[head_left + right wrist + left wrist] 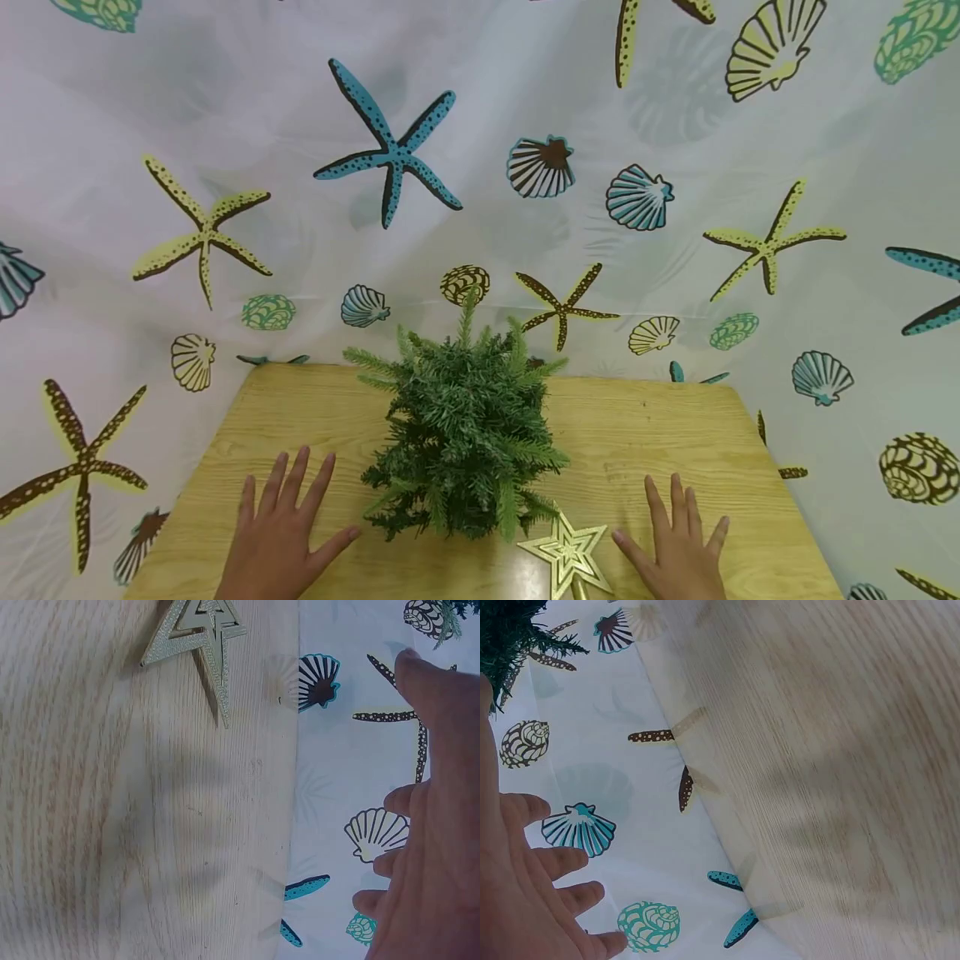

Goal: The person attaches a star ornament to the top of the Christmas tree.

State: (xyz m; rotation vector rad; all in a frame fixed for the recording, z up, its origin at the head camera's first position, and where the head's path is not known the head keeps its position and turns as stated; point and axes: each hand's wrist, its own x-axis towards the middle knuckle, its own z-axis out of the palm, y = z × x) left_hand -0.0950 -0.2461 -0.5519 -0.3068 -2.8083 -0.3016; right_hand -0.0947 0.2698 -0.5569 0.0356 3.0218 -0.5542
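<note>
A small artificial Christmas tree [465, 433] with dark and lighter green sprigs stands mid-table. To its left, my left hand [281, 529] has its fingers spread and holds nothing; the left wrist view shows the same hand [525, 877] with tree sprigs at the top corner. Right of the tree lies a gold star tree topper [567, 552], its stem running off the bottom edge. My right hand [678, 542], fingers spread, is beside the star with nothing in it. In the right wrist view the star [202, 630] sits at the top, apart from the hand [442, 825].
The light wooden table [645, 433] has rounded far corners. A white curtain [480, 100] printed with starfish and shells hangs behind it and along both sides, close to the table's edges.
</note>
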